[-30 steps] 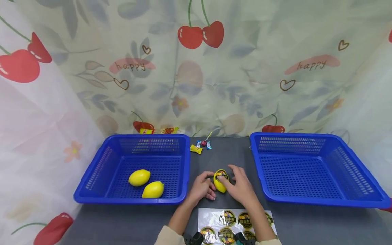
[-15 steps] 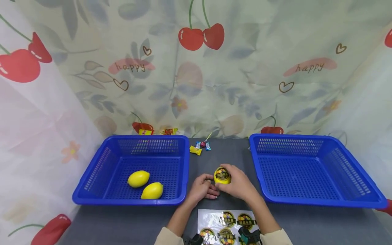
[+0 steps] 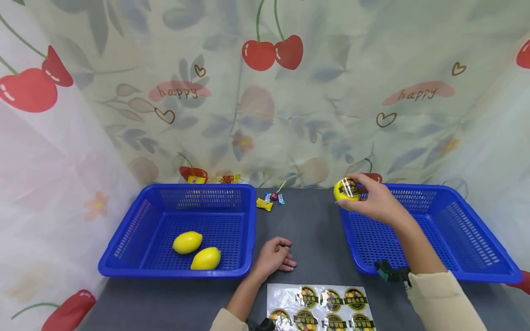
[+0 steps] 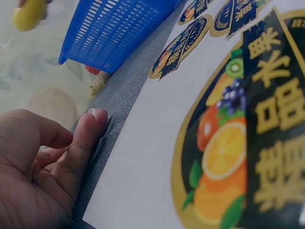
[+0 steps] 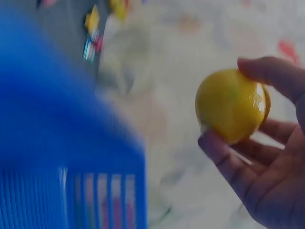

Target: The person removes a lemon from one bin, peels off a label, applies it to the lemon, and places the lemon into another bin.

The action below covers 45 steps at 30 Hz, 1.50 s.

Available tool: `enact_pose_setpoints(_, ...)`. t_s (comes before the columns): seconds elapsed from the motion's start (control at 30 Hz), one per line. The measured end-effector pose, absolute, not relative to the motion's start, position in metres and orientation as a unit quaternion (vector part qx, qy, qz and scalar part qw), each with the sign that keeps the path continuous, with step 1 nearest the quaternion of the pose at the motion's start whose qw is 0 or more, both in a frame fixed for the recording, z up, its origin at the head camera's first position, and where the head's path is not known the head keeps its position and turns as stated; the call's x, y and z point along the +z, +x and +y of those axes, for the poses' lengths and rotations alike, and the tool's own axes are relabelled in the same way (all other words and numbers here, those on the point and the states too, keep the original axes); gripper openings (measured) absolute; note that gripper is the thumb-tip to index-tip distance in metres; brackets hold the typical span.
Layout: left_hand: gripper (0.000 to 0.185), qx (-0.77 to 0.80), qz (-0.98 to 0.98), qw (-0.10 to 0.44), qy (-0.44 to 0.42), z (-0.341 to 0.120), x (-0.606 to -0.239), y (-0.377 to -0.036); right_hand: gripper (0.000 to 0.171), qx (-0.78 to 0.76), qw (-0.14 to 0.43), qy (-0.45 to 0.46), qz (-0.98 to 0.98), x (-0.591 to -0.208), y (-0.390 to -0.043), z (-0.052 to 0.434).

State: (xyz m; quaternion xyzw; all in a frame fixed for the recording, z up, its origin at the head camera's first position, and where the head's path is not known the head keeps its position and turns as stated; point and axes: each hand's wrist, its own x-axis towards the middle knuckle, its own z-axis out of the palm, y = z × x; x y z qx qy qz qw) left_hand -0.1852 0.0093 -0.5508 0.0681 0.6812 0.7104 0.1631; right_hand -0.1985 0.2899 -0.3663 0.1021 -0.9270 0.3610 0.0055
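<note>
My right hand (image 3: 374, 200) grips a yellow lemon (image 3: 347, 189) with a round sticker on it, held in the air over the near-left corner of the right blue basket (image 3: 476, 271). In the right wrist view the lemon (image 5: 231, 105) sits between thumb and fingers. My left hand (image 3: 275, 257) rests on the grey table (image 3: 306, 230) with fingers loosely curled, holding nothing. Just below it lies a sticker sheet (image 3: 319, 305) with several round fruit labels, large in the left wrist view (image 4: 228, 143). Two plain lemons (image 3: 187, 242) (image 3: 206, 258) lie in the left blue basket (image 3: 124, 266).
Small wrapped sweets (image 3: 271, 199) lie at the back of the table between the baskets, and more wrappers (image 3: 215, 178) behind the left basket. A cherry-print cloth (image 3: 265, 92) hangs as a backdrop on all sides.
My right hand has lifted the stickered lemon from the table centre and carried it up and right to the right basket. My left hand let go and stayed on the table.
</note>
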Motion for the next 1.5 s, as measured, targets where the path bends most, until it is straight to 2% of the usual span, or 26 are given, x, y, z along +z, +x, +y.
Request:
enact_pose_setpoints(0.17, 0.024, 0.708, 0.684, 0.163, 0.072, 0.009, -0.553, -0.183, 0.073, 0.385, -0.067, 0.059, -0.919, -0.381, -0.223, 0.339)
enact_pose_setpoints(0.33, 0.024, 0.706, 0.684, 0.169, 0.075, 0.006, -0.552, -0.185, 0.076, 0.357, -0.115, 0.051, -0.925, -0.415, -0.24, 0.359)
enact_pose_setpoints(0.57, 0.025, 0.702, 0.681, 0.189, 0.085, 0.005, -0.549, -0.188, 0.063, 0.33, -0.128, 0.067, -0.933, -0.45, -0.255, 0.357)
enact_pose_setpoints(0.77, 0.024, 0.703, 0.679, 0.193, 0.088, 0.005, -0.549, -0.188, 0.057, 0.32, -0.131, 0.07, -0.936, -0.46, -0.26, 0.347)
enact_pose_setpoints(1.17, 0.025, 0.704, 0.679, 0.19, 0.086, 0.008, -0.549, -0.188, 0.061, 0.272, -0.122, 0.093, -0.95, -0.439, -0.252, 0.345)
enact_pose_setpoints(1.37, 0.024, 0.701, 0.684, 0.182, 0.083, 0.009, -0.551, -0.187, 0.057, 0.257, -0.098, 0.126, -0.953, -0.399, -0.242, 0.342)
enact_pose_setpoints(1.5, 0.024, 0.698, 0.69, 0.173, 0.078, 0.01, -0.553, -0.187, 0.052, 0.286, -0.066, 0.168, -0.941, -0.366, -0.212, 0.323)
